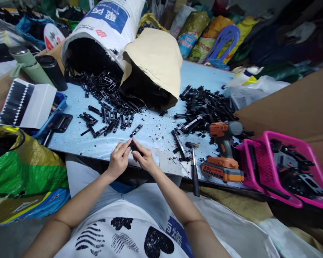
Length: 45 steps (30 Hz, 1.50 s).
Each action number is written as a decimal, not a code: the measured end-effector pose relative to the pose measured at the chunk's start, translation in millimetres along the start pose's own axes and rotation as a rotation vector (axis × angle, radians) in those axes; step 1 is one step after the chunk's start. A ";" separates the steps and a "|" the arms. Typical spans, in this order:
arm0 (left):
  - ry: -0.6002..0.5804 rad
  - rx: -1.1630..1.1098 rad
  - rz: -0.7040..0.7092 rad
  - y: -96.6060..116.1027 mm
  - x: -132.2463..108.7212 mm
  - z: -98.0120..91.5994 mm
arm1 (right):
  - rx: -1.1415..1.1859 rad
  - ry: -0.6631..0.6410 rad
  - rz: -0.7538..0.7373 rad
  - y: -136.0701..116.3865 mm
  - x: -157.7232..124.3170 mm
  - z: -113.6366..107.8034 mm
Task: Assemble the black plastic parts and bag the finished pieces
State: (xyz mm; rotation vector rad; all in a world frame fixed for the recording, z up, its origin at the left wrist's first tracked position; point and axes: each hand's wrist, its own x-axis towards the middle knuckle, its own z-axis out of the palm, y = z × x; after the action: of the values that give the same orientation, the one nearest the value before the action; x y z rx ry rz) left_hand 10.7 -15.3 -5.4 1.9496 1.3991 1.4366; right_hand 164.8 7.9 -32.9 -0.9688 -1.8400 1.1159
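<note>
A small black part (134,145) sits at the near edge of the desk (204,75), pinched from both sides: the left hand (118,157) has its fingertips closed on one side of it, the right hand (145,157) on the other. With so little to grip, and fingers covering most of it, the part could slip if the pinch loosens, and being this close to the edge it might drop toward the lap. The hammer (194,168) is another likely hazard, since its handle juts past the edge and a swing of the right forearm could tip it off. Loose crumbs and tiny bits on the desktop could also get mixed up with anything dropped there. Counting outward, there is one part in the hands, one loose black piece (136,130) just beyond them, one hammer and one cordless drill (224,148). Two large heaps lie farther off, a left heap (104,89) and a right heap (204,104), their pieces too tangled to count. Two sacks, one white (107,21) and one tan (156,53), gape behind; two drinking vessels, a green flask (32,66) and a black tumbler (51,71), stand at left.
</note>
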 end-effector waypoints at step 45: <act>-0.926 0.466 0.165 -29.5 29.5 29.9 | -1.137 -0.529 0.024 -7.0 -37.8 -73.5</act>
State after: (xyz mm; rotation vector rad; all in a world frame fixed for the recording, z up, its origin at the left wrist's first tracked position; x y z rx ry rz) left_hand 21.8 31.1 -24.4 2.5377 1.1599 0.1080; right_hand 244.0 -2.6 -10.6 -1.3538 -2.9959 0.2273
